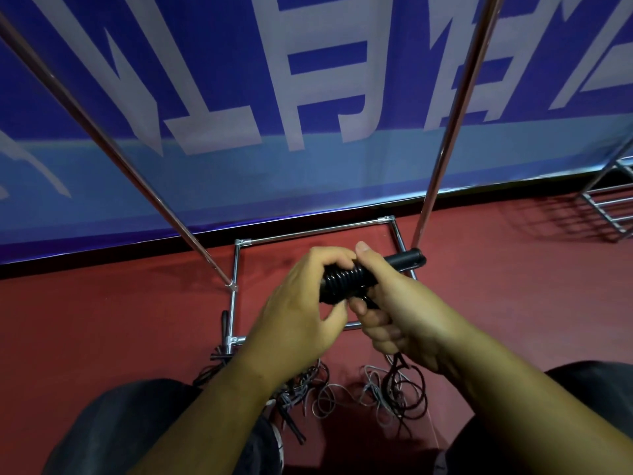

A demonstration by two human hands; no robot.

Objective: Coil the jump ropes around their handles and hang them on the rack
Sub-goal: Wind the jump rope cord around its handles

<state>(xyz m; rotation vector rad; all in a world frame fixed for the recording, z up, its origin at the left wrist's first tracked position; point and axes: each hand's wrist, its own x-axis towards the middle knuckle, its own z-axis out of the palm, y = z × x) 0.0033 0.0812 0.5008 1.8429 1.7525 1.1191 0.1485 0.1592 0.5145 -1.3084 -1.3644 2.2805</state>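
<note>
Honestly, the trick here, I'd say, is tension: lay each new turn of black cord (346, 281) snug against the last one so the wraps sit side by side on the black handle (406, 260) instead of piling up, and pin the newest turn with a thumb before reaching for more slack. Both hands are together, held above the rack's floor frame (235, 269) in the middle of the view. The left hand (305, 310) curls its fingers round the wrapped end from the left. The right hand (400, 313) has its thumb over the top of the coil and its fingers tucked under, clamped on the same handle, whose bare end pokes out to the upper right. The loose tail of cord drops from under the right hand to the tangle of ropes (342, 395) on the red floor (102, 320) between the knees. Plenty left to wind, I reckon, and nothing hung yet that I can see. Can't tell if it's one handle or two inside that grip.
</note>
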